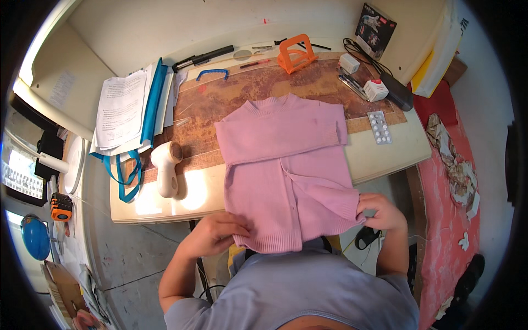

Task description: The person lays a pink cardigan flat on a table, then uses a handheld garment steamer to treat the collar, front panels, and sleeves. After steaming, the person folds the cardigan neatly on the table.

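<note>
A pink knitted cardigan [264, 198] lies on the desk [371, 156] with its ribbed collar towards the far side. One sleeve [284, 136] is folded across the chest, its cuff near the right edge. The hem hangs over the desk's front edge, close to my body. My left hand [218, 233] pinches the hem's left corner. At the other corner, my right hand [380, 210] grips the hem and lifts the right front panel [326, 192], which is partly folded back. A white fabric shaver [166, 170] lies left of the cardigan.
Papers [121, 109] and a blue-handled bag [134, 177] lie at the left. An orange phone stand [296, 53] and a blue handle [212, 73] are at the back. Small boxes [375, 90], pens [352, 86], a power adapter [397, 91] and a blister pack [379, 128] lie at the right.
</note>
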The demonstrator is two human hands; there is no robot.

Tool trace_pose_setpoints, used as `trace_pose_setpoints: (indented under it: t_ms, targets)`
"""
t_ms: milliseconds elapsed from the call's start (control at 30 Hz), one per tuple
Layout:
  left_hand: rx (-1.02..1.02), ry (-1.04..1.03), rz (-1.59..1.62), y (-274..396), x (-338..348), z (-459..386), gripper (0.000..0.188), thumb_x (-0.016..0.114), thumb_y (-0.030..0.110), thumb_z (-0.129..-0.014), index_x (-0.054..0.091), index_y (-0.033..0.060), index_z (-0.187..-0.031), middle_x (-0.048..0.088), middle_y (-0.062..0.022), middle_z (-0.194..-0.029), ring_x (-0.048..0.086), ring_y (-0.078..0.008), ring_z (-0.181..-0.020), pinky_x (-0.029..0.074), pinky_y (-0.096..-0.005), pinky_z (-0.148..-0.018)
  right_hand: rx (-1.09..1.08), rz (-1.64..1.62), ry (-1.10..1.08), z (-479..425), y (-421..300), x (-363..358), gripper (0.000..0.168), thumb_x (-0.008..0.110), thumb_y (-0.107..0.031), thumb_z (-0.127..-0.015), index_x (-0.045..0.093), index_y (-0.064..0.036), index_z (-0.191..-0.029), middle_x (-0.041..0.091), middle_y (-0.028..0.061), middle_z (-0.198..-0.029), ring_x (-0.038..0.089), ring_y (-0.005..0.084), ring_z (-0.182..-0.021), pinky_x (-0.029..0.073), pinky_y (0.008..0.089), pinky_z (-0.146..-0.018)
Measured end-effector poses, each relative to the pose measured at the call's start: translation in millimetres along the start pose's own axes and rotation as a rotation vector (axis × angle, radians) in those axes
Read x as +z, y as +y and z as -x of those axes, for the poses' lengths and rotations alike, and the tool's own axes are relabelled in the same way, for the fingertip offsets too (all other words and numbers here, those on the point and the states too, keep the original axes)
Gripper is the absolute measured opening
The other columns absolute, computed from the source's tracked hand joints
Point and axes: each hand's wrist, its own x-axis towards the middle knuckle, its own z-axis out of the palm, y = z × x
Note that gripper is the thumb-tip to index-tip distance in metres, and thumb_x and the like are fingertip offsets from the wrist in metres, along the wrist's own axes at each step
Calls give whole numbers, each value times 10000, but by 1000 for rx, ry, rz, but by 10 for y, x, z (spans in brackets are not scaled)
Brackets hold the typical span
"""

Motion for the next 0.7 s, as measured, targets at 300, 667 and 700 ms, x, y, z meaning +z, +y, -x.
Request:
trace_pose_setpoints:
  t_ms: [300,667,700]
  targets:
    - [-32,34,-389,81,139,-159,233,692,22,-695,672,39,-926,654,-108,-954,627,-291,-914,516,-366,-805,113,656,-3,16,266,693,165,662,-97,-641,694,-124,-801,639,81,-896,567,306,-970,397,434,-940]
    - [-210,485,-794,-628,-9,-888,308,670,54,-674,596,41,-973,569,-134,-976,575,-315,-914,505,-409,-743,-160,207,36,-445,-206,478,95,630,-118,-789,699,-89,-847,688,78,-965,624,267,-981,486,384,-866]
    - [-222,501,-803,-670,-7,-887,285,664,51,-675,588,42,-950,567,-131,-957,574,-313,-909,502,-410,-733,-157,277,147,-558,-142,448,133,633,-127,-789,692,-84,-899,673,92,-1022,606,280,-1016,469,391,-897]
